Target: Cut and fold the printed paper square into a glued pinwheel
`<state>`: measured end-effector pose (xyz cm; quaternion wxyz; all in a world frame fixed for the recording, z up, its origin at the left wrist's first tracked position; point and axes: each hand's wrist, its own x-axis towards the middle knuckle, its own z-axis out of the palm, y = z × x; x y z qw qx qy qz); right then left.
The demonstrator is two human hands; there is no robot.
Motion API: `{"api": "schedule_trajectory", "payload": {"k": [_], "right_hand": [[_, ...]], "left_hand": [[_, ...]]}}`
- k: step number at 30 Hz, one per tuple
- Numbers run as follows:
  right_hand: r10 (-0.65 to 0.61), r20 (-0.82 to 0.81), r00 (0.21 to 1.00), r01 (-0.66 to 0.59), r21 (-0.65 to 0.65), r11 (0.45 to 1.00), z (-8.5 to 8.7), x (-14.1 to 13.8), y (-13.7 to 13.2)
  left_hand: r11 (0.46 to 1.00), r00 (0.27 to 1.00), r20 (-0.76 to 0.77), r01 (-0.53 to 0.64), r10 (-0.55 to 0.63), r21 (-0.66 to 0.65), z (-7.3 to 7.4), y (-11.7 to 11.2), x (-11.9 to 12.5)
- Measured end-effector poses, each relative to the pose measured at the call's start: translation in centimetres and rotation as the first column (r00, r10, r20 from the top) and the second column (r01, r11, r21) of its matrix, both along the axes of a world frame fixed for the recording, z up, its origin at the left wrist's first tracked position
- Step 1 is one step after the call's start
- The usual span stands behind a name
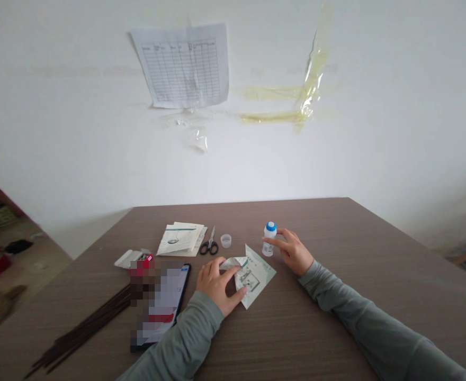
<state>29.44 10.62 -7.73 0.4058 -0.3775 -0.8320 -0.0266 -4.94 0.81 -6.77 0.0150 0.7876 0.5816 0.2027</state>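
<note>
While the left hand [219, 288] spreads over paper [260, 275], right hand [294, 252] pinches blue-topped bottle [269, 246], long axis upright, pointing upward

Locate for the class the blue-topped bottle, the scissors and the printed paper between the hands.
Blue-topped bottle [268, 250]: head view, lower body.
Scissors [209, 245]: head view, where handles meet.
Printed paper [252, 281]: head view, its printed picture.

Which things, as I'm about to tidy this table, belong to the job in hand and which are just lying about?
Apparently in the job:
paper, left hand on it
bottle, right hand on it
cap, probably the bottle's

Apparently lying about:
phone
sticks
box
scissors and folded sheets, though these may belong
</note>
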Motion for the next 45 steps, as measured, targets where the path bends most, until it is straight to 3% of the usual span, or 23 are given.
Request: {"api": "schedule_trajectory", "payload": {"k": [7, 14, 19, 26, 30, 36, 40, 45], "right_hand": [[-0.014, -0.017, 1.000, 0.015, 0.086, 0.996, -0.2, -0.1, 0.2], [-0.191, -0.115, 0.975, 0.208, 0.167, 0.964, -0.3, -0.6, -0.2], [-0.277, -0.150, 0.949, 0.294, 0.105, 0.950, -0.1, -0.4, -0.7], [-0.301, -0.254, 0.919, 0.321, 0.043, 0.946, 0.3, -0.7, -1.0], [-0.262, -0.327, 0.908, 0.258, -0.057, 0.964, 1.0, -1.4, -1.3], [-0.151, -0.447, 0.881, 0.010, -0.303, 0.953, 1.3, -3.3, -2.3], [-0.078, -0.429, 0.900, -0.084, -0.347, 0.934, 1.4, -4.3, -3.1], [-0.024, -0.337, 0.941, -0.095, -0.331, 0.939, 1.4, -5.2, -3.7]], "left_hand": [[1.000, 1.000, -0.021, -0.010, 0.011, 0.015, -0.3, 0.0, 0.1], [1.000, 1.000, -0.020, -0.001, 0.001, 0.000, -0.2, 0.0, 0.2], [1.000, 1.000, -0.030, -0.001, 0.001, 0.021, -0.3, -0.2, 0.3], [1.000, 0.999, -0.032, -0.002, 0.003, 0.004, -0.1, -0.5, 0.6], [1.000, 0.999, -0.039, -0.014, 0.015, 0.011, 0.2, -0.6, 0.9], [1.000, 0.999, -0.032, 0.001, -0.001, 0.007, -0.2, -0.8, 1.0], [1.000, 1.000, -0.031, 0.000, -0.001, -0.003, -0.6, -0.7, 1.2], [1.000, 0.999, -0.037, 0.002, -0.002, -0.002, -0.7, -0.5, 1.4]]}}
